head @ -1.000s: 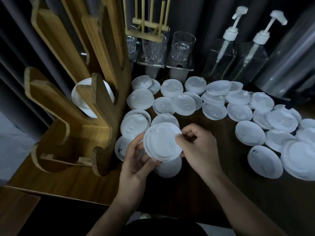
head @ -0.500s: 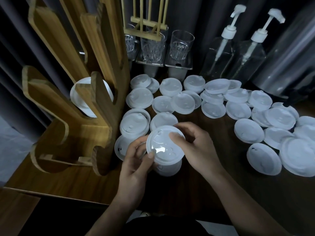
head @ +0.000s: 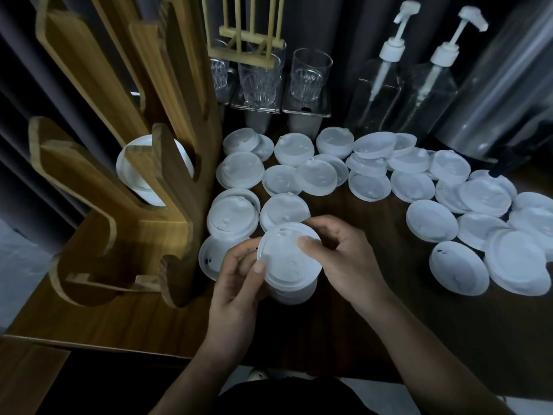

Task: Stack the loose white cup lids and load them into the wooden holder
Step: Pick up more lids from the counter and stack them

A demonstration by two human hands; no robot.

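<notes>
The light is dim and bluish. A dark wood-grain tabletop (head: 134,322) fills the middle of the room. Dark grey pleated curtains (head: 18,85) hang behind it from nine o'clock round to twelve. Pale floor (head: 18,259) shows at eight o'clock.

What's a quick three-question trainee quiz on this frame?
1. True or false: the left hand and the right hand both hold the same lid stack.
2. What stands at the back right of the table? A) two pump bottles B) a kettle C) a plate rack
3. Do any white lids already sit in the wooden holder?
Key: 1 true; 2 A; 3 yes, stored lids show between its uprights.
</notes>
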